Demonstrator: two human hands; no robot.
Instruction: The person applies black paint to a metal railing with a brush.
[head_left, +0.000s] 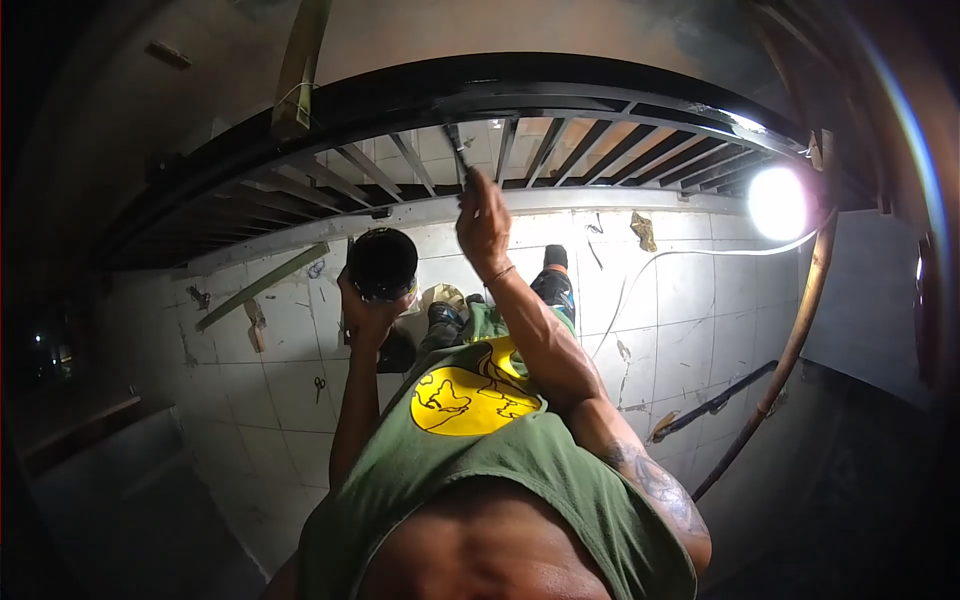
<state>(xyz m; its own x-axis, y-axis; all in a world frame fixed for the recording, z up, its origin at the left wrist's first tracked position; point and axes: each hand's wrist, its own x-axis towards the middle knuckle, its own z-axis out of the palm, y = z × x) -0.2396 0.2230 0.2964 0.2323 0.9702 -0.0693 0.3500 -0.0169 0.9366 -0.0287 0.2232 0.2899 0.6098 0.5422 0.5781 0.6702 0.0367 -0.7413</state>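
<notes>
My left hand [372, 312] is wrapped round a round can [383, 264] with a dark inside, held upright in front of my left side. Higher up, my right hand [484, 225] closes on a thin brush [457, 148], whose far end reaches the black metal railing [480, 92]. The brush tip lies near the underside of the top rail, between two of the slanted bars. Its bristles are too dark to make out clearly against the rail.
A bright lamp [779, 203] with a white cable [640, 283] is at the right, beside a wooden pole [800, 330]. On the tiled floor [680, 300] lie scissors [319, 388], a flat brush [257, 326], a long strip [262, 287] and a dark bar [715, 401].
</notes>
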